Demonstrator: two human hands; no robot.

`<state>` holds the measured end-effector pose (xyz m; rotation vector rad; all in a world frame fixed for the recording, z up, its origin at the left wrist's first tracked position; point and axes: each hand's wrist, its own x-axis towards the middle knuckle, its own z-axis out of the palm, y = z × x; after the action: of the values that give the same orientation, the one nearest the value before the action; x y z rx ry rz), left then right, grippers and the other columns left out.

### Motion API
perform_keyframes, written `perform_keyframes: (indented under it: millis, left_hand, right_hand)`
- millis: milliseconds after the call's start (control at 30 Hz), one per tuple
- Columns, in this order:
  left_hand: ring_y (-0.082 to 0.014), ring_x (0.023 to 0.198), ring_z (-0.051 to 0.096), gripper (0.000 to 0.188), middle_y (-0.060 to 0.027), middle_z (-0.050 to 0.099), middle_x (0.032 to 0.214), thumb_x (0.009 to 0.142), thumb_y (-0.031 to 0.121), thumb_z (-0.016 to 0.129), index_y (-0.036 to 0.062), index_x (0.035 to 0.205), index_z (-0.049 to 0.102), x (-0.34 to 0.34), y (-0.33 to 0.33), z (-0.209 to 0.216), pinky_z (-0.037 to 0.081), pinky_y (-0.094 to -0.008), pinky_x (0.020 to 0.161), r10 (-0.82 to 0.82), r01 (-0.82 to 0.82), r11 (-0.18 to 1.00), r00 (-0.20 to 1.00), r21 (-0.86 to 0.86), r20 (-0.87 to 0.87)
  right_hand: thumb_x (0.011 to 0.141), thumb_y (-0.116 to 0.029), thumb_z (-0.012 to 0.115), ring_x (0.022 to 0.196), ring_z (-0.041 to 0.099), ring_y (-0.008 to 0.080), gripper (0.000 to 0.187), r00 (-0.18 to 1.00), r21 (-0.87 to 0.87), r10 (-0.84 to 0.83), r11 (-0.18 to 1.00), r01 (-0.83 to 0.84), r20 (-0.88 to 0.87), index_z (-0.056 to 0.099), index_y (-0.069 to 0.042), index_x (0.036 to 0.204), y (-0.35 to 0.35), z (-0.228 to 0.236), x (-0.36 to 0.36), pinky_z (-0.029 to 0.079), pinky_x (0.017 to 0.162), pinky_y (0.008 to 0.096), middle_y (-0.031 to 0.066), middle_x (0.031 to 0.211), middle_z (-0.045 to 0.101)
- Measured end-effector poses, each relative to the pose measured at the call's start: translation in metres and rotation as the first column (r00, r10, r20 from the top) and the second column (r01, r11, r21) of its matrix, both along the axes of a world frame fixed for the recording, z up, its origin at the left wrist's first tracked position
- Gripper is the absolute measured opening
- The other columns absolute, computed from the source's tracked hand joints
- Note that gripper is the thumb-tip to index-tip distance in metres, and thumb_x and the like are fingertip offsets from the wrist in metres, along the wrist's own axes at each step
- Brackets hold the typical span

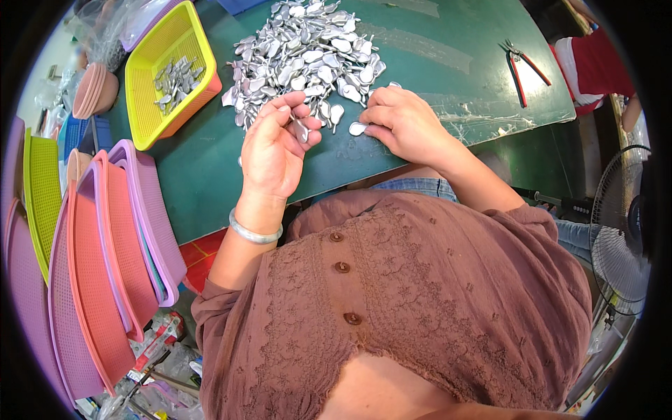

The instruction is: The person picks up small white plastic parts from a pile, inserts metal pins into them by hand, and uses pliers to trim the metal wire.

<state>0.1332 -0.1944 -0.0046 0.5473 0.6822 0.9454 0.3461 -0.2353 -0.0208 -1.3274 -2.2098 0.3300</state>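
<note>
A heap of small silver metal pieces, each with a rounded oval head and a thin stem, lies on the green table. My left hand is turned palm up at the near left side of the heap, its curled fingers holding one silver metal piece. To its right, my right hand rests at the heap's near edge, thumb and fingers pinching another silver metal piece by its narrow end. A few loose pieces lie on the table between the two hands.
Left of the heap stands a yellow basket with some silver pieces inside. Red-handled pliers lie at the right. Stacked pink and purple baskets stand at the left. A fan and another person's red sleeve show at the right.
</note>
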Motion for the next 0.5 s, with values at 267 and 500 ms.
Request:
perform_keyframes:
  millis: [267,500]
  left_hand:
    - [-0.0049,0.052,0.048,0.018,-0.0033,0.057,0.072,0.086,0.017,0.053,0.0021,0.096,0.056,0.011,-0.013,0.008,0.035,-0.0160,0.042,-0.247,0.270,0.963,0.876,-0.004,-0.415]
    - [-0.0059,0.050,0.049,0.014,-0.0053,0.060,0.069,0.087,0.014,0.052,0.0015,0.092,0.058,0.013,-0.015,0.003,0.036,-0.0172,0.043,-0.206,0.210,0.978,0.942,-0.016,-0.265]
  right_hand:
    - [0.068,-0.007,0.064,0.078,0.051,0.0272,0.016,0.980,0.133,0.115,0.987,-0.094,-0.163,0.058,-0.004,0.082,0.003,0.014,-0.006,0.043,0.067,0.0345,0.0077,0.082,0.053]
    - [0.076,-0.004,0.061,0.072,0.053,0.0143,0.016,0.816,-0.225,-0.021,0.965,-0.135,-0.578,0.059,-0.002,0.092,0.000,0.019,-0.001,0.043,0.064,0.0256,0.0038,0.080,0.055]
